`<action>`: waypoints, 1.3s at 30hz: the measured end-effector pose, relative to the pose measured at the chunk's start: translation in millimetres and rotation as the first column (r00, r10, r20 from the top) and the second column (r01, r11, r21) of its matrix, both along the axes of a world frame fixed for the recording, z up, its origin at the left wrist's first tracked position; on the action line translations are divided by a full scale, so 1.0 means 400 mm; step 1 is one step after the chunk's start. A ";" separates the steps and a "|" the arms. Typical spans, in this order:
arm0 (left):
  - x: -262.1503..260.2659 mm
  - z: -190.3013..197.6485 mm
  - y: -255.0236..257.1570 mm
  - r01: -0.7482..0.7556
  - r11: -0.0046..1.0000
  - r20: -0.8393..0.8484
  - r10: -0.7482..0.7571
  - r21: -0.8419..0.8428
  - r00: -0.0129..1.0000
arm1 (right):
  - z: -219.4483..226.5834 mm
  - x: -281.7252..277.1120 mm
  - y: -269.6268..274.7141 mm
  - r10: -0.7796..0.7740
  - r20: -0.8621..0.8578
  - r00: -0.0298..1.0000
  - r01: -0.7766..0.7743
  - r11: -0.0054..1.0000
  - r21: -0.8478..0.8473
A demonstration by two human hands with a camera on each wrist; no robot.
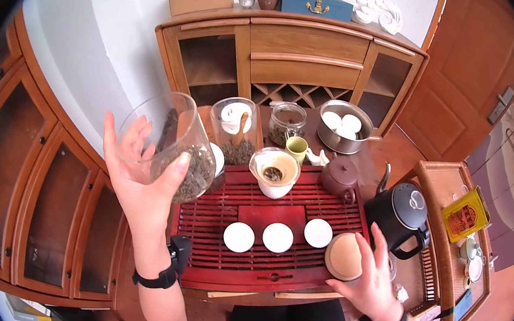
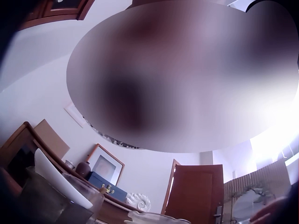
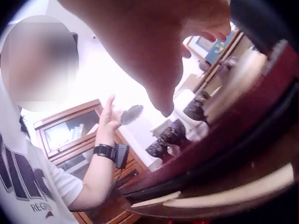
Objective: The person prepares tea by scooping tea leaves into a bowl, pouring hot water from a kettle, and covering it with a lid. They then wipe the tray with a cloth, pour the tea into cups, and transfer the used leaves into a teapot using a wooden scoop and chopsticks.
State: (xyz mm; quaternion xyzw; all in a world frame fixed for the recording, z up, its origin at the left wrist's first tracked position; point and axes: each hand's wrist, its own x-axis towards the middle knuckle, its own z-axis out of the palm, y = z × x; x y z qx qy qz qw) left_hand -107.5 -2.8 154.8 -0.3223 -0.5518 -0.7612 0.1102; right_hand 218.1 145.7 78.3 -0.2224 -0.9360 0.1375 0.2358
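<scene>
My left hand (image 1: 145, 179) grips a clear glass jar (image 1: 169, 117), raised and tilted left of the tea tray, with dried tea leaves (image 1: 194, 175) low inside. My right hand (image 1: 376, 290) has its fingers spread beside a round, tan-topped lid (image 1: 345, 256) at the front right of the red slatted tea tray (image 1: 299, 286). Thumb and forefinger stand near the lid's edge. Three small cups with white insides, including a middle cup (image 1: 277, 237), sit on the tray. Behind them is a white vessel with a strainer (image 1: 274, 169) holding dark leaves.
A purple-brown teapot (image 1: 340, 176) and black kettle (image 1: 401, 210) stand right. Another tea jar (image 1: 239, 149), a lidded glass jar (image 1: 287, 122), a green cup (image 1: 297, 147) and a steel pot of white cups (image 1: 345, 144) are behind. A rattan side table (image 1: 480, 278) holds a yellow tin (image 1: 465, 215).
</scene>
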 end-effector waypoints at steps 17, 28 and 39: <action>-0.076 0.088 0.070 -0.002 0.984 -0.019 -0.001 -0.180 1.000 | 0.233 -0.819 0.268 0.204 0.268 0.941 -0.193 0.979 -0.069; -0.117 0.055 0.090 0.007 0.965 0.008 -0.005 -0.263 1.000 | 0.190 -0.853 0.277 0.367 0.225 0.903 -0.337 0.928 -0.158; -0.102 0.081 0.104 -0.063 0.942 -0.034 0.055 -0.330 0.998 | 0.218 -0.874 0.317 0.289 0.129 0.949 -0.290 0.957 -0.007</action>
